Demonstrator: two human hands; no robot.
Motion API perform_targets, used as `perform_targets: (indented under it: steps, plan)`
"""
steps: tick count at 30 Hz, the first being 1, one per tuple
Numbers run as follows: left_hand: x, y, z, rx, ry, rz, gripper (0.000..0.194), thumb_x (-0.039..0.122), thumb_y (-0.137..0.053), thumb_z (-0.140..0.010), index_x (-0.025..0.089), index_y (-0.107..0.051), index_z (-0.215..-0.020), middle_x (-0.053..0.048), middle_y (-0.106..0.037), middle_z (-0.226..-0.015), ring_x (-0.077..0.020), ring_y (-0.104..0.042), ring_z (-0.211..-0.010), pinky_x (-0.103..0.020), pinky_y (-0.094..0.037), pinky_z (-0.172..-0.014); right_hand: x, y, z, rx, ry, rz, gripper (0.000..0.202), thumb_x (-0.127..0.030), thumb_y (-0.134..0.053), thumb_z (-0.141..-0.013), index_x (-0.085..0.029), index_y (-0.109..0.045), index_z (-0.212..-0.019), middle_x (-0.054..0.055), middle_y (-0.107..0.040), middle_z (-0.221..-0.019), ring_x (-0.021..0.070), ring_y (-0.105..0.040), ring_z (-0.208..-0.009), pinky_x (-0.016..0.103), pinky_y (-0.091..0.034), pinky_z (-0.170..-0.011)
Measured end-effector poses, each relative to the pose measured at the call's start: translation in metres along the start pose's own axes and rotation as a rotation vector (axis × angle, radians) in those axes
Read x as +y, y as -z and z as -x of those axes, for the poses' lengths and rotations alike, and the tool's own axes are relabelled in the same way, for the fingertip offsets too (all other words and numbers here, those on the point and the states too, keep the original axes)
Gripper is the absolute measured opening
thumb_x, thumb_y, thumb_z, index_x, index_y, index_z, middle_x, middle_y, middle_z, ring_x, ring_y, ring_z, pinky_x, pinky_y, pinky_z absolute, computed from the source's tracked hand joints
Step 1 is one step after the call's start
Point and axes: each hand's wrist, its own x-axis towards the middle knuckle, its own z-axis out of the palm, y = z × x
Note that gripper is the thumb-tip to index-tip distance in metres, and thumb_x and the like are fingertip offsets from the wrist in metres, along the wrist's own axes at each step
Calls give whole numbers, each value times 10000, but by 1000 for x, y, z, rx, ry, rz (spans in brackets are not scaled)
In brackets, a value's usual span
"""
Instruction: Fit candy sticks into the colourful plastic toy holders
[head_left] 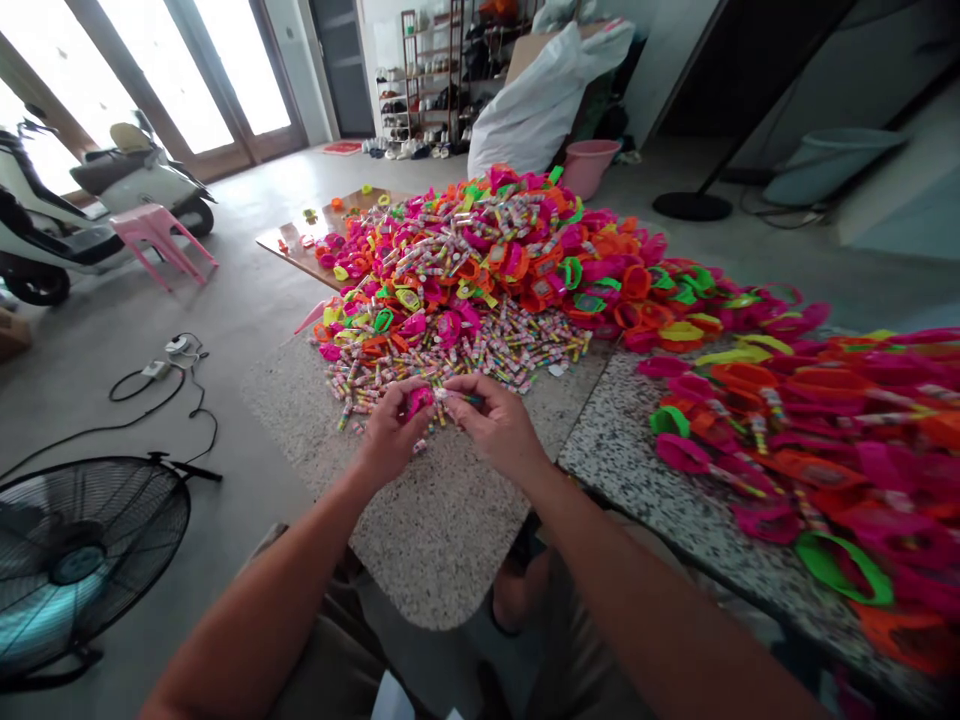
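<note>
My left hand (391, 428) is closed round a pink plastic piece (419, 402), just above the near part of the speckled stone table (435, 520). Close beside it, my right hand (491, 420) pinches a small candy tube (471, 399) whose near end meets the pink piece; fingers partly hide both. Beyond my hands lies a spread of small wrapped candy tubes (517, 345). Behind them rises a big heap of pink, orange, green and yellow plastic watch-like bands (480, 250).
More coloured bands (817, 470) cover a second stone table (622, 460) at right. A black fan (79, 565) stands at lower left, with cables above it. Farther back are a pink stool (157, 230), a scooter, a white sack (525, 105) and a pink bucket (589, 168).
</note>
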Motion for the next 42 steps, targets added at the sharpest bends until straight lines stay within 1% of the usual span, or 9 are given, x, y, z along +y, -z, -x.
perform_targets:
  steps: [4, 11, 15, 18, 21, 24, 27, 33, 42]
  plan:
    - [-10, -1, 1, 113, -91, -205, 415, 390, -832, -848, 226, -637, -1176, 1, -623, -895, -148, -573, -832, -262, -479, -767, 0, 3, -1, -34, -31, 11, 219, -402, -748, -869, -233, -719, -1006, 22, -705, -904, 169, -631, -784, 305, -515, -693]
    - [-10, -4, -1, 131, -31, -76, 447, 374, -901, -754, 210, -618, -1059, 22, -619, -853, -134, -593, -827, -242, -461, -754, 4, 3, 0, -42, -15, 77, 214, -412, -750, -877, -229, -720, -983, 22, -695, -898, 164, -621, -775, 303, -507, -700]
    - [3, -5, -4, 108, 232, 300, 522, 413, -932, -701, 198, -627, -1066, 19, -653, -866, -117, -607, -742, -236, -494, -673, 5, 2, 0, -30, -28, 54, 247, -447, -736, -897, -227, -704, -1003, 18, -680, -872, 156, -599, -734, 292, -489, -658]
    - [9, -3, -6, 60, 458, 562, 462, 420, -928, -706, 184, -645, -984, 20, -652, -819, -106, -613, -678, -219, -501, -588, 7, 0, 1, -32, -38, 61, 250, -451, -725, -902, -221, -689, -991, 12, -667, -846, 149, -582, -701, 286, -477, -636]
    - [8, 0, -8, 18, 576, 694, 373, 395, -914, -755, 171, -644, -880, 25, -635, -739, -84, -596, -608, -185, -468, -509, 11, -4, 4, -52, -27, 90, 239, -440, -722, -905, -220, -691, -995, 13, -670, -856, 153, -597, -717, 293, -489, -655]
    - [5, 2, -8, 14, 632, 757, 338, 390, -896, -812, 170, -674, -941, 25, -662, -740, -73, -606, -573, -169, -472, -480, 16, -7, 6, -79, -24, 111, 243, -447, -715, -921, -226, -690, -1018, 20, -680, -883, 160, -615, -745, 297, -500, -667]
    - [6, 3, -8, 5, 626, 836, 309, 372, -865, -864, 170, -687, -1015, 11, -709, -811, -85, -671, -636, -179, -558, -552, 17, -8, 5, -76, -38, 88, 274, -482, -718, -919, -227, -675, -1010, 16, -677, -859, 154, -603, -707, 291, -493, -632]
    - [14, 5, -8, 21, 561, 857, 328, 110, -816, -859, 167, -666, -1144, -3, -749, -912, -99, -731, -711, -194, -623, -645, 11, -8, 1, -59, -95, 1, 331, -534, -747, -876, -220, -663, -939, -15, -625, -713, 136, -546, -591, 279, -461, -555]
    - [9, 5, -9, 115, 526, 876, 296, 146, -766, -924, 170, -620, -1181, -3, -740, -859, -111, -733, -676, -208, -628, -645, 15, -10, 3, -51, -161, -86, 346, -550, -720, -882, -214, -675, -949, 8, -701, -750, 131, -578, -561, 280, -471, -537]
